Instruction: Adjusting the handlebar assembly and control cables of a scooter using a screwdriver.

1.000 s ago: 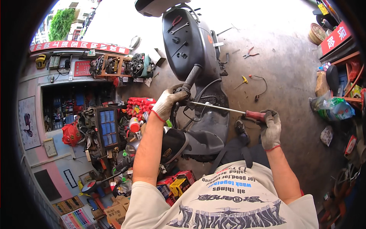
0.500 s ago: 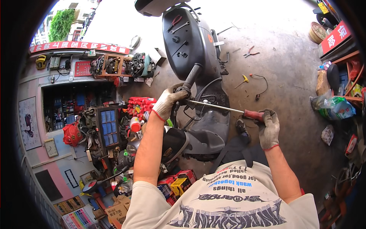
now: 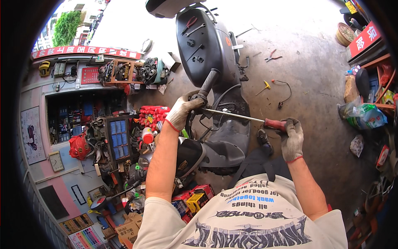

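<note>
Long steel-shafted, red-handled screwdriver [image 3: 271, 123] up at the black rubber-gripped handlebar [image 3: 209, 82]!
Grey-white knit-gloved L hand [image 3: 186, 108] is clamped round the bar by the grip's inner end; matching R hand [image 3: 293, 136] has its fingers curled round the driver's red handle, shaft slanting across, tip contact hidden. Red-handled pliers [image 3: 191, 22] & a silver open-end wrench [image 3: 195, 30] lie on the smooth black scooter seat [image 3: 207, 47]; yellow T-handled tool [image 3: 266, 85] on the grey concrete floor [image 3: 304, 79].
</note>
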Available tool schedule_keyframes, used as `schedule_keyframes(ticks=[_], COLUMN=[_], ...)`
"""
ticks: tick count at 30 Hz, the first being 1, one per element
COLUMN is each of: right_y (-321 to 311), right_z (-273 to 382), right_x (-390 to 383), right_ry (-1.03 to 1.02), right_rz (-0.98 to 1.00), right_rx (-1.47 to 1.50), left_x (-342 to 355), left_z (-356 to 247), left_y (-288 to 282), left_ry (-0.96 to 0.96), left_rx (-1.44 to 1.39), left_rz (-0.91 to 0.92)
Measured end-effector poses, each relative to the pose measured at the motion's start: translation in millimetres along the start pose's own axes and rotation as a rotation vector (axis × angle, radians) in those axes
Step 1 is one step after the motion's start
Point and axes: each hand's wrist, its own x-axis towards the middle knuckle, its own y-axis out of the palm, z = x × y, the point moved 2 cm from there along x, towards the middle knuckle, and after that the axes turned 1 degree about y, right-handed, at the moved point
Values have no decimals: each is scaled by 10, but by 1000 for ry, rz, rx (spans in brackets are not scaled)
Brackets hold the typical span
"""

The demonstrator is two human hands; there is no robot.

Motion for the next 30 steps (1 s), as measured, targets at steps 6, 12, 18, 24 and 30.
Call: schedule_keyframes(ticks=[6,12,18,24,30], right_y=[2,-50,-147,-164,-188], right_z=[-20,-125,-339,-321,-324], right_x=[12,48,-30,-108,-86], right_ry=[7,27,254,329,367], right_rz=[24,39,100,171,254], right_rx=[4,39,176,-16,-6], left_x=[2,12,35,14,53], left_z=[5,7,58,12,106], left_y=[-15,-15,-47,-28,-98], left_ry=[-4,-4,-2,-11,44], left_rx=[20,16,4,-19,-112], left_rz=[-9,5,13,12,57])
